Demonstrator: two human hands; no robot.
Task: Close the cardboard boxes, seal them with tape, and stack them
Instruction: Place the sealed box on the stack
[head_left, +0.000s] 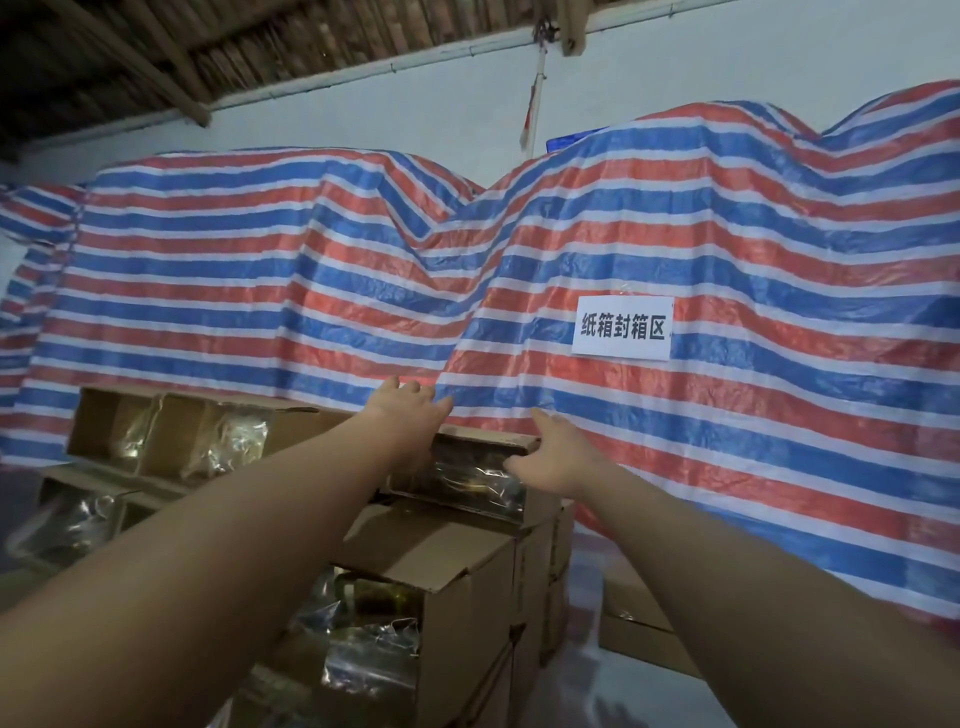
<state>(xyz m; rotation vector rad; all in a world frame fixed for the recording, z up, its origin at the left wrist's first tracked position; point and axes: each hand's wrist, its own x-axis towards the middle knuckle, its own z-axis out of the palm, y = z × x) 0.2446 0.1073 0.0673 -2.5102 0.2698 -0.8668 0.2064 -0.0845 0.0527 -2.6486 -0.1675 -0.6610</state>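
Note:
A small cardboard box (483, 440) sits on top of a stack, its open side facing me with clear plastic wrapping (467, 475) showing inside. My left hand (410, 410) reaches up and lies over the box's top left, fingers straight and spread towards the tarp. My right hand (550, 457) holds the box's right end, thumb on the front face and fingers round the far corner. Under it stands a larger cardboard box (431, 551) with a flap folded over and more plastic-wrapped contents below.
Further open cardboard boxes (171, 431) with plastic-wrapped goods are stacked at the left. A red, blue and white striped tarp (727, 249) hangs right behind the stack and carries a white paper sign (622, 326). Another box (634, 616) lies low at the right.

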